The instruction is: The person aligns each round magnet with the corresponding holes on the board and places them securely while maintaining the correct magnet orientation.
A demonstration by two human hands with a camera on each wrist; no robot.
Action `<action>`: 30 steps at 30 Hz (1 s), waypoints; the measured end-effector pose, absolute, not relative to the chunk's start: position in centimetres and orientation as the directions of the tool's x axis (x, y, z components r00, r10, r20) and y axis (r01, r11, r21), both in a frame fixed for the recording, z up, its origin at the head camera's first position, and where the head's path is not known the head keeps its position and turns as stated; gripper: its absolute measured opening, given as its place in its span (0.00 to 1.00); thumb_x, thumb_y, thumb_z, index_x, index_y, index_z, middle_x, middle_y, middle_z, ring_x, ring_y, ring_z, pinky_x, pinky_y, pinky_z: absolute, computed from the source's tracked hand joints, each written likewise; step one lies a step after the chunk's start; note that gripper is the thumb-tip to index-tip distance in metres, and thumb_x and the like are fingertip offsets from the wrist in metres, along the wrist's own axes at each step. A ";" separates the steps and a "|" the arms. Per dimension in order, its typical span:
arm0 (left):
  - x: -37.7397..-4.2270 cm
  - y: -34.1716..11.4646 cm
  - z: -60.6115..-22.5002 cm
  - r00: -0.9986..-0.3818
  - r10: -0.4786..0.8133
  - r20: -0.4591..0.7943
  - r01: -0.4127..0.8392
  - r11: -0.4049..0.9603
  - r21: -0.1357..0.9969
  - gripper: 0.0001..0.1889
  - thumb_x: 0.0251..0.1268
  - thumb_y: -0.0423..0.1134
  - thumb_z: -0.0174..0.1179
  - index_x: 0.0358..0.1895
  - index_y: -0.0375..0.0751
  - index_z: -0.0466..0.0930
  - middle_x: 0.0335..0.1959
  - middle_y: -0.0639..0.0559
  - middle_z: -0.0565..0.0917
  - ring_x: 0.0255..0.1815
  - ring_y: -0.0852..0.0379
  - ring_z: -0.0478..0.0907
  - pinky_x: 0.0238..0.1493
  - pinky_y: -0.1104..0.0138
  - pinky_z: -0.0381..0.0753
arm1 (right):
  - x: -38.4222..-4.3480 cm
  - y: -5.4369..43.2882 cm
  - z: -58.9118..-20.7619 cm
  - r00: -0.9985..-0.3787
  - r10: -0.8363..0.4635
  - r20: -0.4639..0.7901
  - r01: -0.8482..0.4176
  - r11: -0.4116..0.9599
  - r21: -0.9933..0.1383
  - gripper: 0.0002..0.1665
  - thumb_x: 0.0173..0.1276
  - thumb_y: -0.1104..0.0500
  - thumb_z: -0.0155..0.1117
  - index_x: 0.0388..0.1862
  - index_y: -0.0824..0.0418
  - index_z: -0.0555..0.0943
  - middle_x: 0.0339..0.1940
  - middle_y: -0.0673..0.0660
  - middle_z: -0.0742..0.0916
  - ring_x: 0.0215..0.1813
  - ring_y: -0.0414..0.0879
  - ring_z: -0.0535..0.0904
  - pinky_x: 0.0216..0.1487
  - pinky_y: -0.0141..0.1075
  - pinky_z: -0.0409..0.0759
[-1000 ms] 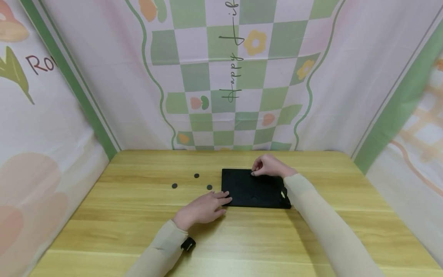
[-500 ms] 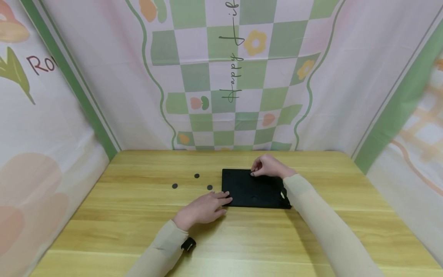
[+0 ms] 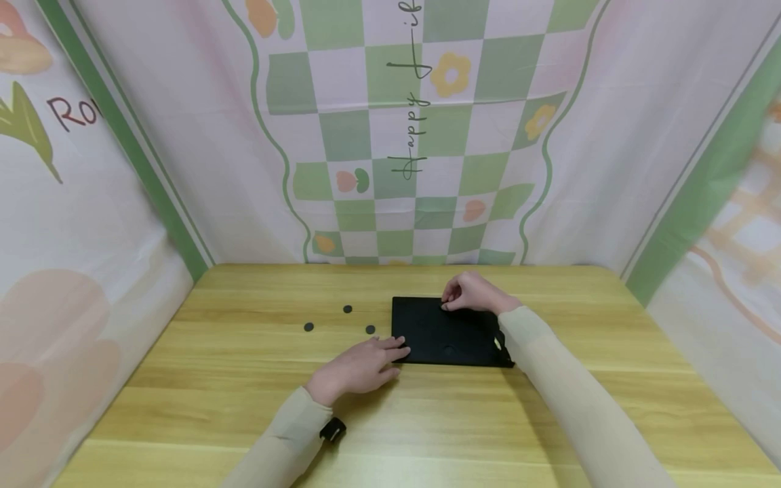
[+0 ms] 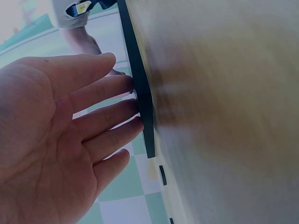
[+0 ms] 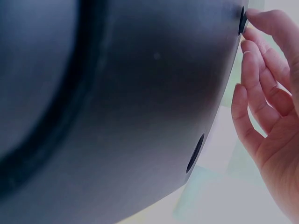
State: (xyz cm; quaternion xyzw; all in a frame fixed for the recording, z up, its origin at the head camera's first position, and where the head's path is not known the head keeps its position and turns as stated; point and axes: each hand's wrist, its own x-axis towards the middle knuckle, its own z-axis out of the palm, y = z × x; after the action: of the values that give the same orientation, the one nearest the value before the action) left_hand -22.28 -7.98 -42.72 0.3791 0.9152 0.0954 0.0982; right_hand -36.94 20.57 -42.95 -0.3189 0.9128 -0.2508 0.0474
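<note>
A flat black panel (image 3: 448, 335) lies on the wooden table, its long side running left to right. My left hand (image 3: 360, 366) rests its outstretched fingertips on the panel's near left corner; the left wrist view has those fingers reaching the panel's edge (image 4: 140, 88). Over the panel's far edge, my right hand (image 3: 474, 293) pinches a small black disc (image 5: 242, 21) between thumb and forefinger, right at the panel's surface. Farther along that surface, the right wrist view includes a dark round spot (image 5: 195, 153). My right hand and sleeve cover the panel's far right part.
Three loose dark discs lie left of the panel: a near left disc (image 3: 308, 327), a far disc (image 3: 348, 309) and a disc beside the panel (image 3: 370, 329). A patterned curtain (image 3: 396, 135) hangs behind the wooden table (image 3: 244, 379). A black strap (image 3: 333, 430) sits at the left wrist.
</note>
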 end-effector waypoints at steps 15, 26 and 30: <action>-22.3 -8.0 -42.6 -0.693 0.713 -0.107 0.674 0.694 0.253 0.24 0.74 0.46 0.48 0.70 0.47 0.64 0.73 0.50 0.61 0.74 0.54 0.57 0.75 0.56 0.55 | -36.6 20.7 -42.7 -0.783 -0.619 0.064 -0.566 0.666 -0.486 0.05 0.55 0.59 0.73 0.31 0.57 0.86 0.27 0.48 0.88 0.29 0.36 0.81 0.33 0.28 0.81; -22.3 -7.9 -42.6 -0.693 0.713 -0.109 0.675 0.694 0.250 0.24 0.74 0.46 0.48 0.70 0.47 0.64 0.73 0.49 0.61 0.74 0.54 0.57 0.75 0.56 0.55 | -36.6 20.6 -42.6 -0.792 -0.609 0.051 -0.549 0.672 -0.497 0.05 0.55 0.60 0.72 0.31 0.59 0.87 0.27 0.49 0.88 0.30 0.36 0.81 0.34 0.29 0.80; -22.2 -7.9 -42.6 -0.692 0.714 -0.108 0.676 0.693 0.249 0.24 0.74 0.45 0.48 0.70 0.47 0.64 0.73 0.49 0.61 0.74 0.54 0.57 0.75 0.56 0.55 | -36.6 20.6 -42.6 -0.795 -0.605 0.049 -0.545 0.675 -0.498 0.06 0.55 0.59 0.73 0.31 0.59 0.87 0.27 0.48 0.87 0.30 0.36 0.81 0.34 0.29 0.80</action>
State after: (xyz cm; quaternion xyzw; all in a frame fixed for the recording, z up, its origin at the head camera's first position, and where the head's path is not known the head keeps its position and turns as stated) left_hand -22.24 -7.94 -42.57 0.3799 0.9148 0.0953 0.0988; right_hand -36.60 20.64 -42.60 -0.3148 0.9131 -0.2520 0.0603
